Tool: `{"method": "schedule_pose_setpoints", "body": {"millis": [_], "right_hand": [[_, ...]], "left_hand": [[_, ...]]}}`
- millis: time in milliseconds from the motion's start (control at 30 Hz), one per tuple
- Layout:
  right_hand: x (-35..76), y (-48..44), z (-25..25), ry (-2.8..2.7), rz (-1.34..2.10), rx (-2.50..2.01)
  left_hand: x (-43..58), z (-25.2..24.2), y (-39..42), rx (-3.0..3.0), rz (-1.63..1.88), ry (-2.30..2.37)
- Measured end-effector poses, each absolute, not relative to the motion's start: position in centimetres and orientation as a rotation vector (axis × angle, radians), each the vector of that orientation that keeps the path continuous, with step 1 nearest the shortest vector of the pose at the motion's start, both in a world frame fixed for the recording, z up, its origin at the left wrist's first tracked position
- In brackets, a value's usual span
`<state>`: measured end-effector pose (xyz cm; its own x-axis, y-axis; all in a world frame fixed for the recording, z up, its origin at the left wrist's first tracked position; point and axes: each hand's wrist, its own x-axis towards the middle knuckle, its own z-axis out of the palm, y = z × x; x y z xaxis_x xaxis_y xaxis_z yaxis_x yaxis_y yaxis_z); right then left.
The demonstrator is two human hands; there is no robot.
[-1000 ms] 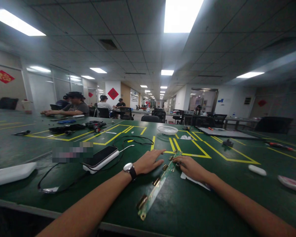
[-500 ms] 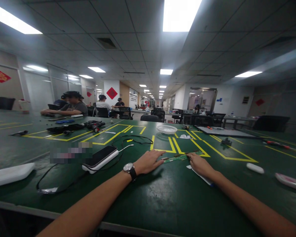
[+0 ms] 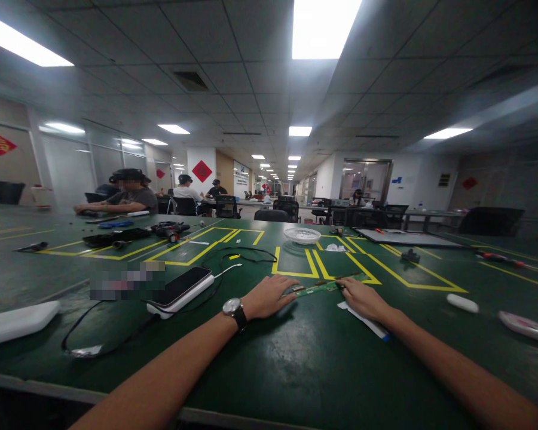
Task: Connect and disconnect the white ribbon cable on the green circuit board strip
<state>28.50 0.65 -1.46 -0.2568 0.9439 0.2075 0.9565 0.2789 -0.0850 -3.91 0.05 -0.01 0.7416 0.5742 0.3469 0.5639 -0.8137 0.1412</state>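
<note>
Circuit board (image 3: 318, 288): narrow, stiff green strip, small raised dark parts, slantwise between both hands over the counter (image 3: 296, 373). Right hand (image 3: 362, 298) pinching it toward its far end. Left hand (image 3: 269, 295), fingers extended at the near end; cannot tell whether gripping. Flat white strip (image 3: 363, 322) beside right wrist. Counter smooth, dark green, faintly glossy. Beyond: round white latticed basket (image 3: 302, 235).

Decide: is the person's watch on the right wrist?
No, the watch circles the wrist of the left hand, while the right hand at the circuit board wears none.
</note>
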Motion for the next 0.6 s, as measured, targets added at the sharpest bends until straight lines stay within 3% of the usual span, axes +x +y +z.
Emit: {"method": "schedule_pose_setpoints", "body": {"millis": [600], "right_hand": [[21.8,-4.3,1.2,-2.679,0.378,-0.909]], "left_hand": [[-3.1,-0.6,-0.5,2.909,0.560,0.807]]}}
